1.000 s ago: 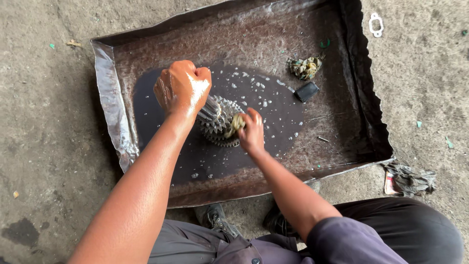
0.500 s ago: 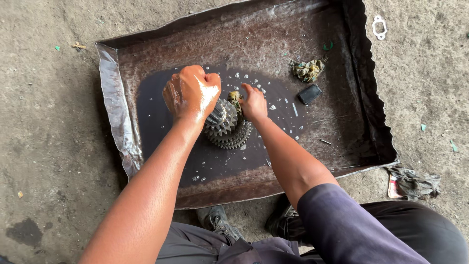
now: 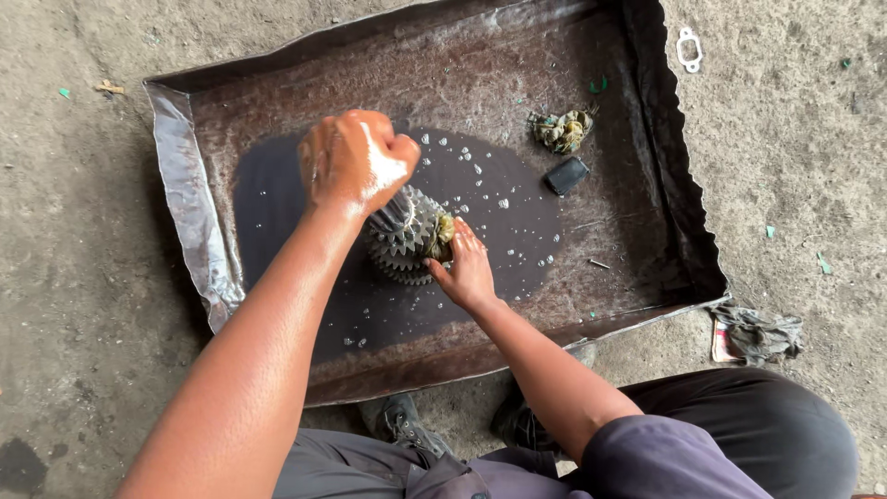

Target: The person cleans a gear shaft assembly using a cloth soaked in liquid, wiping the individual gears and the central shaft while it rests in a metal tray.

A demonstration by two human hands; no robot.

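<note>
A stack of metal gears on a shaft [image 3: 403, 242] stands upright in a pool of dark liquid inside a rusty sheet-metal tray [image 3: 647, 212]. My left hand [image 3: 353, 164], wet and shiny, is closed around the top of the shaft. My right hand [image 3: 467, 268] presses a small greenish rag [image 3: 440, 233] against the side of the gears. Foam bubbles float on the liquid around them.
A second wad of greenish rag [image 3: 560, 130] and a small black block [image 3: 566, 176] lie in the tray's far right part. Outside the tray on the concrete floor are a white gasket [image 3: 689, 48] and a dirty cloth [image 3: 758, 331]. My shoes [image 3: 399, 422] sit at the tray's near edge.
My right hand with the rag has moved from the far side of the gears down to their near right side. My left hand has kept its grip on the shaft.
</note>
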